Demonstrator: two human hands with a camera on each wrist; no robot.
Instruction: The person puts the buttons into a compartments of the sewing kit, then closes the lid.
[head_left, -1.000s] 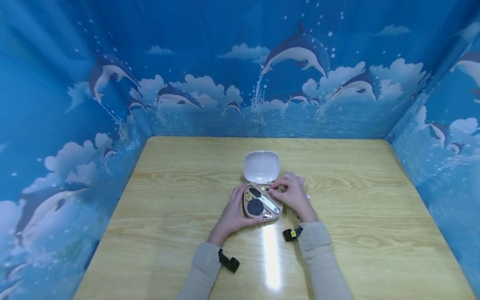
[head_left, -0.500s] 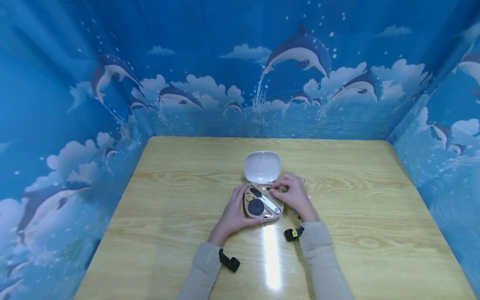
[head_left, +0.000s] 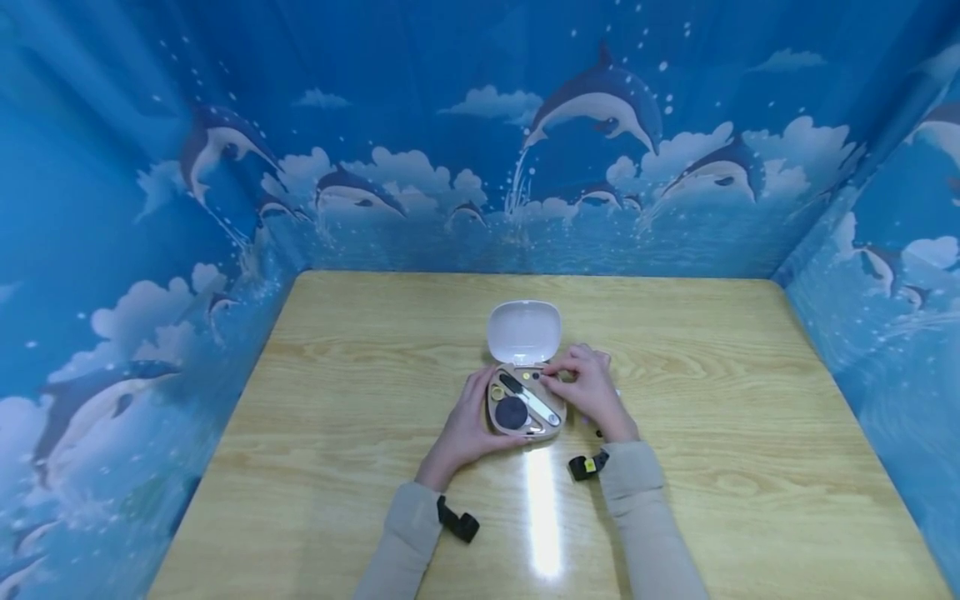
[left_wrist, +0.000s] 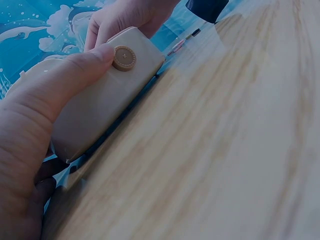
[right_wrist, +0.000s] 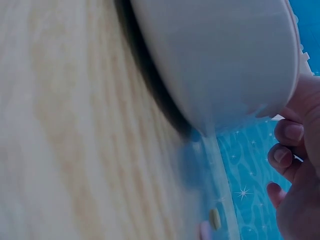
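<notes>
A small beige sewing-kit-like box [head_left: 552,398] lies on the table, its white lid [head_left: 523,332] raised at the back. Inside sit a dark round disc [head_left: 512,413], a white-and-black slim tool [head_left: 538,408], a gold ring [head_left: 497,393] and a yellow round piece [head_left: 526,377]. My left hand [head_left: 463,429] grips the box from the left; in the left wrist view its thumb lies along the front, by a button-shaped clasp [left_wrist: 124,58]. At the back right compartment, my right hand [head_left: 591,393] pinches with thumb and forefinger a small item, mostly hidden, its kind unclear.
Right of the box, partly behind the right hand, lie a small black piece [head_left: 599,433] and a white one [head_left: 618,392]. A yellowish piece [right_wrist: 215,219] shows in the right wrist view. Blue dolphin curtains [head_left: 480,142] enclose the wooden table [head_left: 360,375].
Almost nothing differs: the left hand keeps its grip on the box, and the right fingertips stay at the back right compartment with only slight movement.
</notes>
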